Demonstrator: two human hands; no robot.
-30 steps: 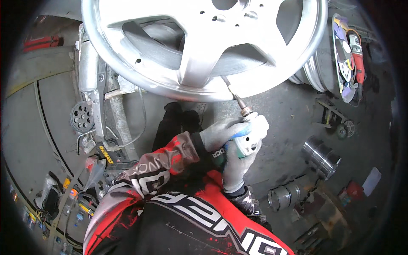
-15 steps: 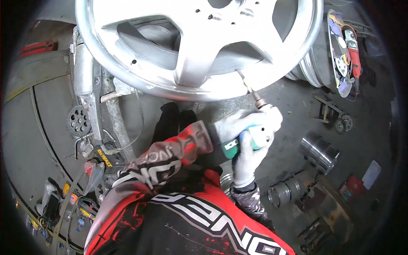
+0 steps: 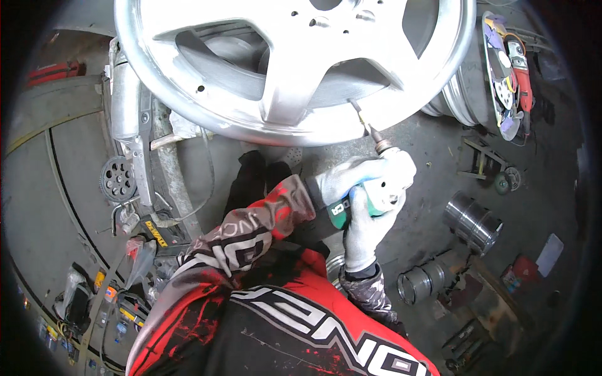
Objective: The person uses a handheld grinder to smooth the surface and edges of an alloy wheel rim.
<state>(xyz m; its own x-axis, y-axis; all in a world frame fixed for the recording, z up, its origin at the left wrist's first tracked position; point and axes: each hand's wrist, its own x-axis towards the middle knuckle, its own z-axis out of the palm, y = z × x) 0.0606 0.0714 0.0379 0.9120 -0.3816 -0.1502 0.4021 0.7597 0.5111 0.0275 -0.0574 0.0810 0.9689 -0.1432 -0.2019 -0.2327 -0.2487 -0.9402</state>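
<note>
A silver five-spoke alloy wheel [image 3: 295, 88] fills the top of the view, its lower rim toward me. Both gloved hands are wrapped around a green die grinder [image 3: 339, 215] below the rim. My left hand [image 3: 348, 178] grips it from the left, and my right hand [image 3: 369, 235] closes on it from below and the right. The grinder's thin bit [image 3: 357, 109] points up over the wheel's inner lip, beside a spoke opening. Whether the tip touches the metal I cannot tell. My hands hide much of the tool's body.
A red angle grinder [image 3: 522, 81] lies by sanding discs on an upended wheel [image 3: 461, 103] at right. Metal barrel pieces [image 3: 473, 222] stand on the floor lower right. A metal stand with a cylinder [image 3: 127, 100] is at left, near a yellow-and-black tool case [image 3: 157, 235].
The grinder and both hands have shifted very slightly, with the bit staying at the same stretch of rim. My grip is unchanged.
</note>
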